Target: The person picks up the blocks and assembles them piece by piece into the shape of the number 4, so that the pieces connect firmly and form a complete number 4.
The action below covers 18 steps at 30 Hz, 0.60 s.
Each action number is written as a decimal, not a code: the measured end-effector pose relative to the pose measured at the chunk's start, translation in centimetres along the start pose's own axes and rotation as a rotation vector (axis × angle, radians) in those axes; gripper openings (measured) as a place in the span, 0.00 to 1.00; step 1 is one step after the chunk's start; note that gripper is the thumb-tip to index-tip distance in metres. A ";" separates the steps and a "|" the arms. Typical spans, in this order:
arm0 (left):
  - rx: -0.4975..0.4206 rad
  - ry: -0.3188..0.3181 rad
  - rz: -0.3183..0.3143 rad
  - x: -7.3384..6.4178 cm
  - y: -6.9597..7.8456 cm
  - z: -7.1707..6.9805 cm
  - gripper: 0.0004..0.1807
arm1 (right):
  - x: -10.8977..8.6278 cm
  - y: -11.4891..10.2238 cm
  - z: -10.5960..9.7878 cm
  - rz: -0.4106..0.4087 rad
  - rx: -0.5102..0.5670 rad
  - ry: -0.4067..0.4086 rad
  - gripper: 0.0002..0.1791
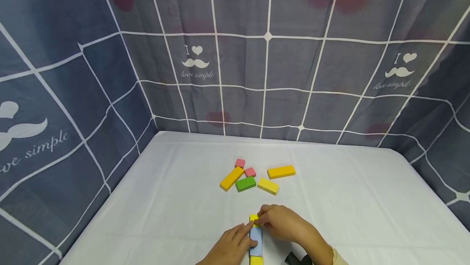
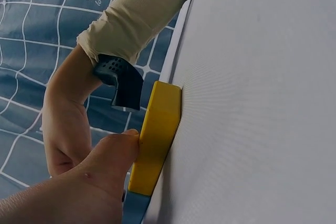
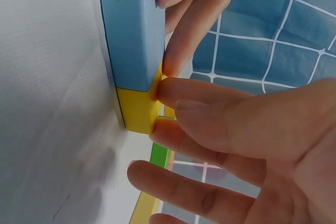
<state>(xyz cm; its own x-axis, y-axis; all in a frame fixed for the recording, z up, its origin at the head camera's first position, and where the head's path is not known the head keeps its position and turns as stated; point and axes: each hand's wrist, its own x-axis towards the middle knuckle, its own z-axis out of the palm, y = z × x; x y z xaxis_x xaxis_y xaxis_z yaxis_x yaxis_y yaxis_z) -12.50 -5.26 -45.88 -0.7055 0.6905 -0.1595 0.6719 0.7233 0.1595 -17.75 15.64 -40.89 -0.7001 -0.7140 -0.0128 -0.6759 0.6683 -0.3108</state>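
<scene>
A row of blocks lies on the white table, a light blue block (image 1: 256, 241) between a yellow block (image 1: 254, 217) at its far end and another yellow block (image 1: 256, 260) at its near end. My left hand (image 1: 232, 243) rests along the row, thumb on the blue block and index finger stretched toward the far yellow block. From the right, my right hand (image 1: 282, 222) reaches over that far block. Its fingertips touch the yellow block's upper edge (image 3: 139, 109) in the right wrist view, with the other fingers extended past it. The near yellow block (image 2: 157, 140) fills the left wrist view's middle.
Farther back lie two orange-yellow blocks (image 1: 281, 172), a green block (image 1: 245, 184), a paler yellow block (image 1: 268, 186) and two small pink blocks (image 1: 250, 172). A black wrist device (image 1: 298, 259) sits under the right forearm. Grey checked curtains (image 1: 242, 61) surround the table.
</scene>
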 end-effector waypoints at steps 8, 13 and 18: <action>-0.007 0.009 -0.017 0.2 0.3 0.5 0.46 | -0.4 0.3 0.3 -0.007 0.016 -0.006 0.13; 0.010 0.029 -0.009 -0.1 0.3 0.8 0.46 | -0.3 0.6 0.4 -0.030 0.050 -0.019 0.12; 0.024 0.049 -0.001 -0.2 0.1 0.8 0.46 | 0.0 1.0 0.3 -0.012 0.114 -0.032 0.11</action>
<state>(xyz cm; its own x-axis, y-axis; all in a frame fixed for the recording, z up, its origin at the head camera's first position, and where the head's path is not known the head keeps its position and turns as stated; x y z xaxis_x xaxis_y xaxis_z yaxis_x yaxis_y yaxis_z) -12.11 -5.28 -46.59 -0.7156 0.6895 -0.1120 0.6763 0.7240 0.1357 -18.34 16.23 -41.45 -0.6834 -0.7290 -0.0380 -0.6522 0.6331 -0.4169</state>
